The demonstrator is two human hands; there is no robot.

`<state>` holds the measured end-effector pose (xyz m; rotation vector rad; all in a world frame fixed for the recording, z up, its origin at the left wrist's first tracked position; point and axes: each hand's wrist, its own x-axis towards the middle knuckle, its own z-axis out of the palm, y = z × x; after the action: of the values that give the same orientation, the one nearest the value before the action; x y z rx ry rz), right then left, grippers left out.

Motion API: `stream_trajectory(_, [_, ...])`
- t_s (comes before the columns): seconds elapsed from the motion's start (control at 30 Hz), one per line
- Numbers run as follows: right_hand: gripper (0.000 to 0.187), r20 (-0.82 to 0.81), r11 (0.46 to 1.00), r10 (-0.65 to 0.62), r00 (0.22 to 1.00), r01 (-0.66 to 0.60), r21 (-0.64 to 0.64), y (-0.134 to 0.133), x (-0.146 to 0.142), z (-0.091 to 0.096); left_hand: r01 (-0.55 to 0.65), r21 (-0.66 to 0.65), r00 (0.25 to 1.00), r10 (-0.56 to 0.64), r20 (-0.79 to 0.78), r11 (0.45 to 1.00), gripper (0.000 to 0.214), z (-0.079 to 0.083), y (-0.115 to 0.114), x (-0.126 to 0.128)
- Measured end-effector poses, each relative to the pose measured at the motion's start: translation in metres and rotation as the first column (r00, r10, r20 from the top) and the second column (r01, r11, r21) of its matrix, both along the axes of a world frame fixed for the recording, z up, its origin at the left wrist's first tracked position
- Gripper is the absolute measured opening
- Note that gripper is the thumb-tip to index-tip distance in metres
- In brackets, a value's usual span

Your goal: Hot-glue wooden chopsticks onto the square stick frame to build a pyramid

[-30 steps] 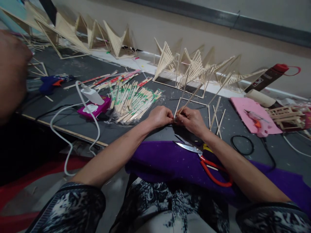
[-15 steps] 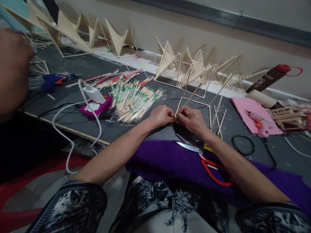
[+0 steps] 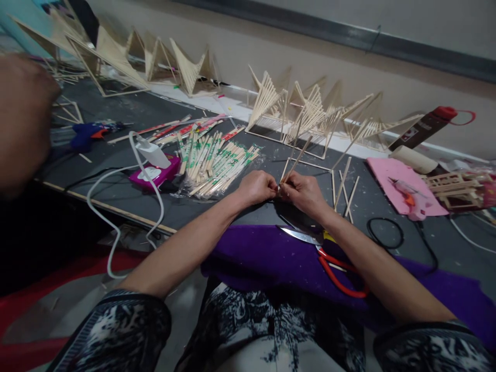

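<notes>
Stick frame: I see the pale stick frame (image 3: 310, 164) on the grey table (image 3: 372, 199), straight ahead of me, its near left corner at my fingertips and its far rail lying flat.
Weight: I judge it very light; the thin sticks look like bare wood, so it could skid or lift at a careless nudge.
Stiffness: stiff along each stick, I'd say, but easily racked out of square at the corners.
Fragility: the joints look like the weak spots — a hard squeeze or a sideways push could part one or snap a stick.
Surface: dry and matt from here; I expect little slip, though so narrow a stick may roll between fingertips.
Where to hold: low on a stick, close to its corner, with the fingertips only; the long free ends would lever on the joint.
Left hand: my left hand (image 3: 256, 186) is pinched closed at the near corner, seemingly on the frame; the exact contact is hidden.
Right hand: my right hand (image 3: 306, 192) has thumb and fingers closed on the lower part of a slanting stick (image 3: 301, 156), its upper end free.
Gap: the two sets of fingertips almost meet — I cannot tell whether they touch.
</notes>
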<state>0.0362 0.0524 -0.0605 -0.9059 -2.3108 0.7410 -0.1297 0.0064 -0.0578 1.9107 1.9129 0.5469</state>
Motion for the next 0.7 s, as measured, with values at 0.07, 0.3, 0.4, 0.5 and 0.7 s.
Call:
stream_trajectory(0.07, [0.011, 0.0, 1.0, -0.002, 1.0, 0.002, 0.012, -0.0001, -0.0002, -0.0004, -0.005, 0.002, 1.0, 0.005, 0.002, 1.0, 0.016, -0.0005, 0.0003, -0.0001])
stream_trajectory(0.3, [0.011, -0.001, 1.0, -0.018, 1.0, 0.018, -0.001, -0.0004, -0.0009, -0.0012, -0.009, 0.001, 1.0, 0.009, 0.025, 1.0, 0.017, -0.0025, 0.0009, -0.0015])
stream_trajectory(0.4, [0.011, -0.006, 0.999, -0.04, 0.999, 0.04, -0.015, -0.0012, -0.002, -0.0017, -0.001, 0.001, 1.0, 0.001, 0.015, 1.0, 0.017, -0.0019, 0.0012, -0.0015])
stream_trajectory(0.5, [0.012, -0.025, 0.999, -0.049, 0.998, 0.049, -0.024, -0.0021, -0.0034, -0.0026, 0.004, 0.002, 1.0, -0.004, 0.005, 1.0, 0.017, -0.0015, 0.0014, -0.0015])
stream_trajectory(0.7, [0.013, -0.042, 0.998, -0.058, 0.997, 0.057, -0.033, -0.0028, -0.0034, -0.0058, 0.005, 0.004, 1.0, -0.005, 0.018, 1.0, 0.017, -0.0029, 0.0017, -0.0021])
